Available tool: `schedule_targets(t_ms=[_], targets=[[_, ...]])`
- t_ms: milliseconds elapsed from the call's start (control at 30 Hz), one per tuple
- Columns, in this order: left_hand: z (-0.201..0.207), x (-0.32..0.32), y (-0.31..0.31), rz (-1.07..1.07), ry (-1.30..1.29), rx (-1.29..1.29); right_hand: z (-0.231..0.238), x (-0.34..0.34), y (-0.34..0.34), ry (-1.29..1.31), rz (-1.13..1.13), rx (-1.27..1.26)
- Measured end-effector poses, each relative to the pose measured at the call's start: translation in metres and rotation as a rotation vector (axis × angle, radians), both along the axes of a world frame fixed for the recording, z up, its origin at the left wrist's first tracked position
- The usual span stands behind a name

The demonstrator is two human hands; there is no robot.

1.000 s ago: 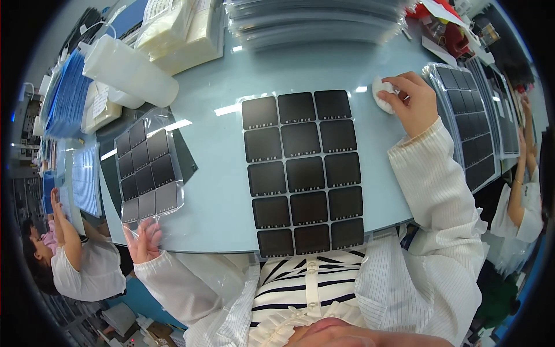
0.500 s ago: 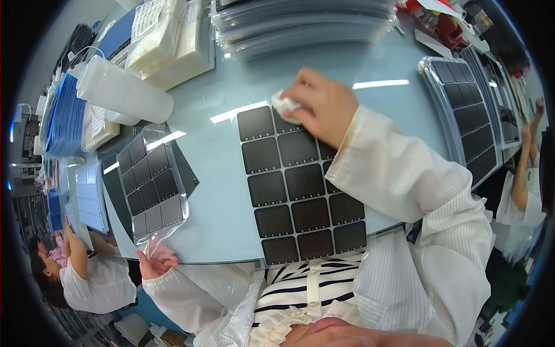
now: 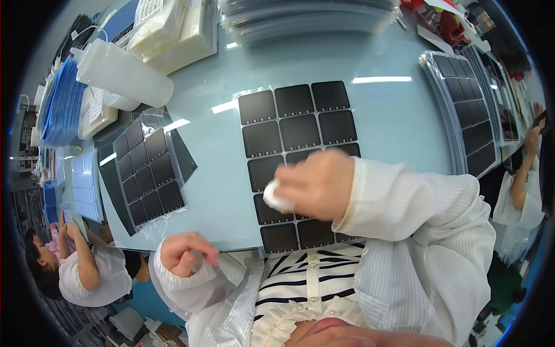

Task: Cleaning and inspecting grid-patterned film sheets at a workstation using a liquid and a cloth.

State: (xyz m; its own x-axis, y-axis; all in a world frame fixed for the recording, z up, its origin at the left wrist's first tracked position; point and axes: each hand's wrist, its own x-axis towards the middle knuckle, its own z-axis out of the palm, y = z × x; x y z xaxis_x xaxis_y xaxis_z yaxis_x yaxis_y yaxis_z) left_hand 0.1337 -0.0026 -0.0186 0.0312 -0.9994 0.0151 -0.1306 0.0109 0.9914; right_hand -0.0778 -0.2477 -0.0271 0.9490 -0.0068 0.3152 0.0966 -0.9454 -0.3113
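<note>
We are facing a flat sheet of black rounded rectangles (image 3: 299,133) lying at the front edge of the glossy pale-blue desk (image 3: 390,124). Our right hand (image 3: 324,184) is pinching a white wad (image 3: 277,198) over it; our left hand (image 3: 184,253) is hanging half-curled, empty, near that edge.

Strips of white light (image 3: 381,80) gleam across the glossy, pale-blue tabletop (image 3: 393,124) before you, while a bright blue surface (image 3: 139,295) shows beyond its edge at your lower left.

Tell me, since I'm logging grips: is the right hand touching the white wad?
Touching: the head view shows the right hand gripping the white wad with its fingers.
</note>
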Motion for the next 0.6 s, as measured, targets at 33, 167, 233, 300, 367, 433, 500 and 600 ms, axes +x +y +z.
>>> schedule_targets(t_ms=[33, 167, 233, 300, 367, 433, 500, 600], targets=[[0.001, -0.009, -0.002, 0.064, 0.063, 0.024, 0.002, -0.003, -0.009, -0.027, 0.002, -0.024], [-0.007, -0.037, -0.025, 0.206, 0.119, 0.109, -0.016, -0.031, -0.065, -0.275, -0.534, 0.157], [-0.013, -0.046, -0.037, 0.372, -0.323, 0.02, -0.002, -0.039, -0.033, -0.107, -0.532, 0.188], [-0.015, -0.045, -0.053, 0.352, -0.56, -0.133, 0.01, -0.047, 0.021, 0.067, -0.281, 0.123], [-0.012, -0.047, -0.063, 0.324, -0.796, -0.299, 0.012, -0.054, 0.038, 0.112, -0.103, 0.03], [-0.008, -0.056, -0.066, 0.309, -0.797, -0.189, 0.002, -0.059, 0.031, -0.009, -0.126, 0.116], [-0.012, -0.061, -0.067, 0.264, -0.851, -0.151, -0.014, -0.064, -0.015, -0.169, -0.382, 0.189], [-0.016, -0.062, -0.067, 0.191, -0.937, -0.119, -0.012, -0.084, -0.076, -0.27, -0.679, -0.125]])
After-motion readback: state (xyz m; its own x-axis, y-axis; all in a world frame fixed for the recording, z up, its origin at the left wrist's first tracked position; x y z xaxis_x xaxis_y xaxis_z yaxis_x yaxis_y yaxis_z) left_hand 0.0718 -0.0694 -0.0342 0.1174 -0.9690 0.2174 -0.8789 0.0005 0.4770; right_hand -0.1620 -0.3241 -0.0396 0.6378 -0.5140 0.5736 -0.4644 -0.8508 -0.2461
